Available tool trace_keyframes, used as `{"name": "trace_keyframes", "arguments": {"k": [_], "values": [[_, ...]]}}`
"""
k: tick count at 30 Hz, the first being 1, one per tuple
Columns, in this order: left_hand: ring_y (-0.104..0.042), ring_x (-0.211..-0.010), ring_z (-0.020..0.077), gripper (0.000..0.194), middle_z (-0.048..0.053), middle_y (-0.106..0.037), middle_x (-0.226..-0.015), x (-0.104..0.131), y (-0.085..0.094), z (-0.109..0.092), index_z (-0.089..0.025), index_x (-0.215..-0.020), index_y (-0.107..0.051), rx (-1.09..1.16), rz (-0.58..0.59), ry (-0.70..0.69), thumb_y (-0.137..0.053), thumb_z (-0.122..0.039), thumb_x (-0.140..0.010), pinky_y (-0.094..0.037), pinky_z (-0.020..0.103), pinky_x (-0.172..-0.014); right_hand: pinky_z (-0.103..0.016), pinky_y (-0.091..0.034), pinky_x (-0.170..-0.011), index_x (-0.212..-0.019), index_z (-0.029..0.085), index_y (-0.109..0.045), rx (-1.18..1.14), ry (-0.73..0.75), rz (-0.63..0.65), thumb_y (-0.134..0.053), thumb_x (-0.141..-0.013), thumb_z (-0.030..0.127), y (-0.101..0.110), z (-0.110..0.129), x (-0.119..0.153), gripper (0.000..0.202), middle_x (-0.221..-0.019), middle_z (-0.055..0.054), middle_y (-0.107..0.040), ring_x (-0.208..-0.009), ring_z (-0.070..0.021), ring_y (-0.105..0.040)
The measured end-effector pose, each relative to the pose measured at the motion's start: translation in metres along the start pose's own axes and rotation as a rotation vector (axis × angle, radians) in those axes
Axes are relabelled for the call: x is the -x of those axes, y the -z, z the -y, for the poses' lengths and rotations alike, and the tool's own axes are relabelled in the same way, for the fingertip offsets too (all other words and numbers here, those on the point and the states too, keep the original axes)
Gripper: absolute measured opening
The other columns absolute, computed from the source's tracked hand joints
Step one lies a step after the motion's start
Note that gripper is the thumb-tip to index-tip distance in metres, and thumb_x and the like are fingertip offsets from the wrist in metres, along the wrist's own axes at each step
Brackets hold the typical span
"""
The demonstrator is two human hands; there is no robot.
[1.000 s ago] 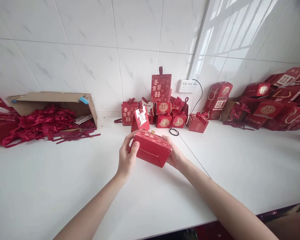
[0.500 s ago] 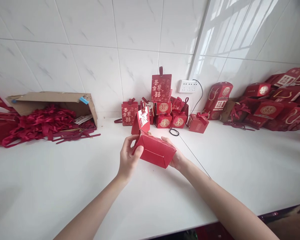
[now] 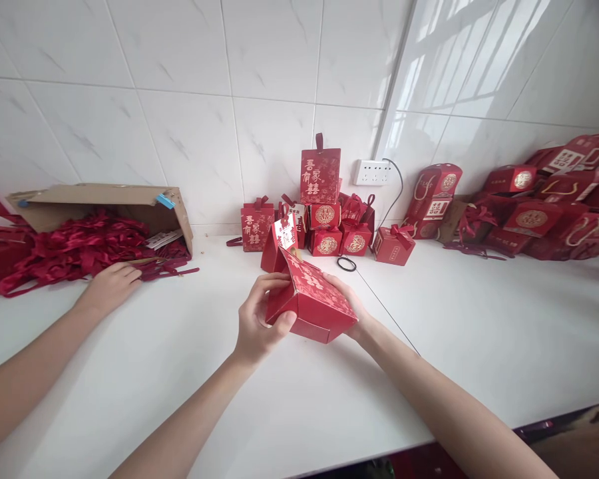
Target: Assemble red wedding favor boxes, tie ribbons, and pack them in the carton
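A red paper gift box (image 3: 324,303) with gold lettering is held between both hands, tilted above the white table. My left hand (image 3: 260,318) grips its left end, thumb on the lower edge and fingers behind. My right hand (image 3: 352,306) closes round the right end; most of its fingers are hidden by the box. Just behind the held box stands another red box with a white label (image 3: 282,241), partly covered. A co-worker's hand (image 3: 110,286) rests by the dark red ribbon strips (image 3: 164,267) at the left.
An open cardboard carton (image 3: 94,194) full of red ribbons (image 3: 92,246) lies at the left. Finished-looking boxes (image 3: 325,216) are stacked by the wall. A black ring (image 3: 346,264) lies on the white table (image 3: 479,346). More red boxes (image 3: 529,219) are piled at the right.
The gift box has tipped in my hands, so its lettered face now shows more and its underside less. A co-worker's arm has come in from the left, by the ribbons.
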State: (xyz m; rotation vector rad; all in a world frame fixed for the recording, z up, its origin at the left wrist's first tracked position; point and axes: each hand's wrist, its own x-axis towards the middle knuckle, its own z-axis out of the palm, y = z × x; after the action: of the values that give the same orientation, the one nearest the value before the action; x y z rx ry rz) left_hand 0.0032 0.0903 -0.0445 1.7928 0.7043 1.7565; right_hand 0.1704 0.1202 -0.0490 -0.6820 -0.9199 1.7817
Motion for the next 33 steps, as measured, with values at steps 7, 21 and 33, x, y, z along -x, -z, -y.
{"name": "trace_keyframes", "arguments": {"k": [7,21,33], "values": [[-0.059,-0.101,0.0263,0.034,0.012,-0.057,-0.110,0.002,0.000,-0.001,-0.020,-0.098,-0.061,-0.058,0.067,-0.195,-0.067,-0.043,-0.073,-0.053,0.039,-0.079,-0.031,-0.053,-0.072,-0.093,0.019,-0.059,-0.065,-0.062,-0.004,-0.051,-0.083,0.037,-0.003,0.002,0.004,0.022,-0.083,-0.003,-0.071,-0.072,-0.0178,-0.066],[-0.061,-0.102,0.0261,0.048,0.010,-0.060,-0.112,-0.003,-0.001,0.004,-0.020,-0.103,-0.053,0.271,-0.129,0.342,-0.067,-0.052,-0.070,-0.052,0.033,-0.078,-0.028,-0.054,-0.063,-0.100,0.017,-0.060,-0.100,-0.141,0.043,-0.046,-0.086,0.043,0.005,-0.008,-0.006,0.032,-0.085,-0.003,-0.070,-0.072,-0.0165,-0.067],[-0.048,-0.122,0.0297,0.061,0.008,-0.045,-0.136,0.001,0.002,0.016,-0.027,-0.123,-0.043,0.372,-0.177,0.382,-0.057,-0.061,-0.074,-0.052,0.036,-0.084,-0.023,-0.052,-0.060,-0.103,0.021,-0.058,0.223,0.311,-0.174,-0.057,-0.082,0.044,-0.002,0.009,0.003,0.031,-0.092,-0.002,-0.068,-0.074,-0.0145,-0.065]]}}
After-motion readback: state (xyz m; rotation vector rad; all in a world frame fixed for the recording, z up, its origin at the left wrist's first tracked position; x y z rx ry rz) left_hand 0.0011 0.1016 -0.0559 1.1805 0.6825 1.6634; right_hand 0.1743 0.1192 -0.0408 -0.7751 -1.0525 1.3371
